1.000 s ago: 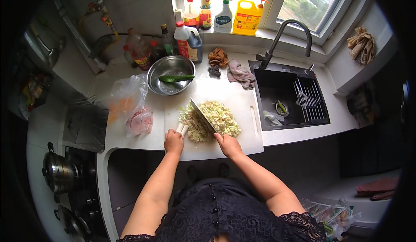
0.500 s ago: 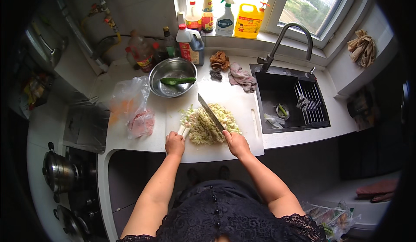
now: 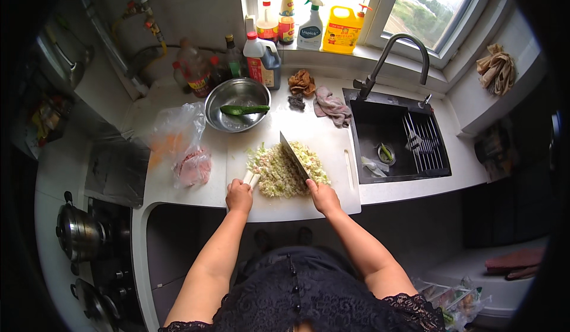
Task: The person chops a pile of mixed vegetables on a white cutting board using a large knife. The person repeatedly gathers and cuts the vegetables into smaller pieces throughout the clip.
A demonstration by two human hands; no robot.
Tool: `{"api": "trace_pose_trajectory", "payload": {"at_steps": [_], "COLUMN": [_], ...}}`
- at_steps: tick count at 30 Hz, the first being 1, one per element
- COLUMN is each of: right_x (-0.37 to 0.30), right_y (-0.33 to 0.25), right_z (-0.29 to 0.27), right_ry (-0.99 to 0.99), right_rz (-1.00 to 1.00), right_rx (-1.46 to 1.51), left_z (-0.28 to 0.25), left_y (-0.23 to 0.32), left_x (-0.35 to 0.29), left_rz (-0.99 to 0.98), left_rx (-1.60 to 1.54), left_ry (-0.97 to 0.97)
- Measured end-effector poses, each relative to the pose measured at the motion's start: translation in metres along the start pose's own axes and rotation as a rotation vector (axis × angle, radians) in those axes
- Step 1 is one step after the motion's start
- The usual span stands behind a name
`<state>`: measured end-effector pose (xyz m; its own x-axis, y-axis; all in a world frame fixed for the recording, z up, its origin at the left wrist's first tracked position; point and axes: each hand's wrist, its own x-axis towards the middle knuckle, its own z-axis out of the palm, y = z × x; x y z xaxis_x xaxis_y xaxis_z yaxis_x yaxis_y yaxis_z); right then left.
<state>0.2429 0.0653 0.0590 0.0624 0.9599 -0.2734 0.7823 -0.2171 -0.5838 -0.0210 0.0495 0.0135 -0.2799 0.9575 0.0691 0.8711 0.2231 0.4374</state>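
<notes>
My right hand [image 3: 325, 198] grips the handle of a kitchen knife [image 3: 294, 157]. Its blade points away from me and stands in a heap of finely chopped pale green and white vegetable [image 3: 276, 174]. The heap lies on a white cutting board [image 3: 336, 198]. At the heap's left edge, my left hand [image 3: 239, 196] is closed around some white stalk-like pieces [image 3: 255, 180], whose kind I cannot make out. Behind the board, a steel bowl [image 3: 221, 124] holds a green cucumber-like vegetable [image 3: 244, 110].
Left of the board lie clear plastic bags [image 3: 181, 124] and a bag of pink minced meat [image 3: 194, 168]. A dark sink [image 3: 380, 136] with a tap [image 3: 424, 65] is on the right. Bottles, a brown jug [image 3: 261, 65] and a cloth [image 3: 332, 106] stand or lie behind. Pots [image 3: 80, 234] are at left.
The knife blade has swung slightly to the right over the chopped heap and stands steeper. My left hand has stayed in place.
</notes>
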Motion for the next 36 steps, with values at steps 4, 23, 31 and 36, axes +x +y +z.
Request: {"api": "trace_pose_trajectory", "payload": {"at_steps": [4, 23, 31, 36], "right_x": [-0.013, -0.024, -0.027, -0.024], "right_y": [-0.031, -0.053, -0.045, -0.02], "right_z": [-0.028, -0.012, -0.016, -0.013], "right_ry": [-0.155, -0.212, -0.218, -0.136], "right_rz": [-0.008, -0.079, -0.039, 0.075], "right_rx": [0.009, -0.034, -0.014, -0.01], "left_z": [0.0, -0.003, 0.001, 0.029], "left_y": [-0.003, -0.004, -0.006, -0.023], "left_x": [-0.004, -0.002, -0.003, 0.004], "left_rz": [-0.003, -0.002, -0.006, -0.018], "left_rx": [0.01, 0.004, 0.004, 0.086], "left_ry": [0.004, -0.008, -0.01, -0.029]}}
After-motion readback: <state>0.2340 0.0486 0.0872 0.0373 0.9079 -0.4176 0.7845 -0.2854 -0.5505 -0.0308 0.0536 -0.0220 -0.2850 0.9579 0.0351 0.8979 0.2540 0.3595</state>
